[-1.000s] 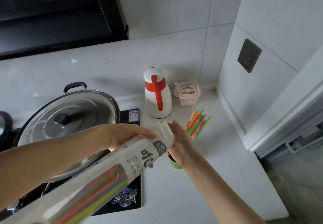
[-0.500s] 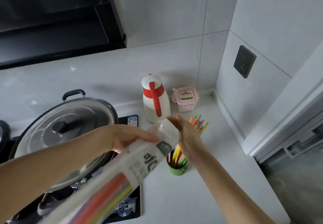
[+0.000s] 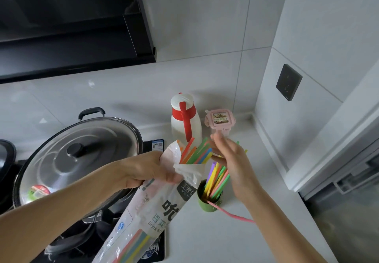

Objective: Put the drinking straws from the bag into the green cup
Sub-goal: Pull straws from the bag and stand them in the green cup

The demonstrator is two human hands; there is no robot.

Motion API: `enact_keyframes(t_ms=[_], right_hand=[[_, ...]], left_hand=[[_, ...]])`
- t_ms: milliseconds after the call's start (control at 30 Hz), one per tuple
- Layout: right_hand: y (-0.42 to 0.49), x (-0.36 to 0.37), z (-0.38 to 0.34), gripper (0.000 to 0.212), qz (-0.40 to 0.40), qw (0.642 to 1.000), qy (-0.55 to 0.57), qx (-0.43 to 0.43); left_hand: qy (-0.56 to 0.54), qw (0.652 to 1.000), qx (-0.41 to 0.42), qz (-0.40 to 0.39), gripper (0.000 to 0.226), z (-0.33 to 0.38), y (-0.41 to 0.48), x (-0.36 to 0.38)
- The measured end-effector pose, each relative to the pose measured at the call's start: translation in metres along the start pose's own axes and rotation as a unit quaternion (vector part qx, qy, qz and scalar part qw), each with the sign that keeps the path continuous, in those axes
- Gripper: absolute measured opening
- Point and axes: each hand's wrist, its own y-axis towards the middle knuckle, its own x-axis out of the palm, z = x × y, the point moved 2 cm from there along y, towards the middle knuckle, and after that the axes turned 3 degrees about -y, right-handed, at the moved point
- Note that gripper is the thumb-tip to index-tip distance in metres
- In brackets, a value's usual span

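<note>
My left hand grips the long clear straw bag near its open top, holding it tilted up toward the right. Several coloured straws stick out of the bag's mouth. My right hand hovers just right of those straw tips with fingers spread and touching them; whether it grips any is unclear. Below it stands the green cup on the counter, with several straws leaning in it. One pink straw lies bent over the cup's rim onto the counter.
A large wok with a steel lid sits on the black cooktop to the left. A white jug with red handle and a pink lidded box stand behind the cup. A wall with a socket is to the right.
Straws now poke out of the bag's mouth, which was closed around them before. My right hand has risen from the cup to the straw tips. A pink straw now lies over the cup's rim.
</note>
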Motion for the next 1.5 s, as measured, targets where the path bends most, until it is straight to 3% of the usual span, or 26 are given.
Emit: enact_keyframes(t_ms=[100,200,267,333,467,533,600,667,833,967,1167,1333,1500], right_hand=[[-0.01,0.01,-0.006,0.036,-0.065,0.997,-0.024,0.024],[-0.002,0.02,-0.004,0.043,-0.044,0.992,0.08,0.086],[0.004,0.022,-0.003,0.037,-0.011,0.983,0.143,0.117],[0.008,0.021,-0.003,0.013,0.003,0.979,0.167,0.115],[0.011,0.01,-0.007,0.034,-0.011,0.972,0.215,0.095],[0.011,0.006,-0.009,0.03,-0.021,0.968,0.234,0.084],[0.009,0.008,-0.01,0.027,-0.048,0.97,0.219,0.09],[0.005,0.013,-0.006,0.042,-0.077,0.972,0.186,0.119],[0.003,0.017,0.005,0.02,-0.036,0.976,0.154,0.15],[0.016,0.008,0.004,0.029,0.002,0.973,0.21,0.099],[0.027,-0.012,-0.01,0.041,0.056,0.92,0.382,0.058],[0.044,-0.044,-0.03,0.06,0.114,0.924,0.365,-0.001],[0.04,-0.09,-0.068,0.056,0.193,0.936,0.279,-0.093]], left_hand=[[0.005,0.999,0.038,0.001,0.045,0.009,-0.003,0.001],[0.038,0.998,0.054,0.001,0.065,0.017,0.0,0.008],[0.041,0.997,0.062,0.006,0.064,0.02,0.003,0.011],[0.03,0.997,0.065,0.004,0.062,0.019,0.003,0.013],[0.037,0.998,0.053,0.0,0.049,0.01,0.002,0.015],[0.028,0.998,0.049,0.002,0.045,0.006,0.002,0.017],[0.017,0.998,0.054,0.009,0.037,0.006,0.003,0.019],[0.015,0.998,0.059,0.016,0.033,0.007,0.003,0.02],[0.046,0.997,0.051,0.035,0.043,0.004,0.004,0.021],[0.049,0.997,0.041,0.041,0.036,-0.005,0.003,0.019],[0.072,0.995,0.039,0.057,0.035,-0.013,-0.001,0.019],[0.12,0.988,0.023,0.093,0.035,-0.028,-0.001,0.014],[0.14,0.972,-0.002,0.186,0.022,-0.046,-0.006,-0.002]])
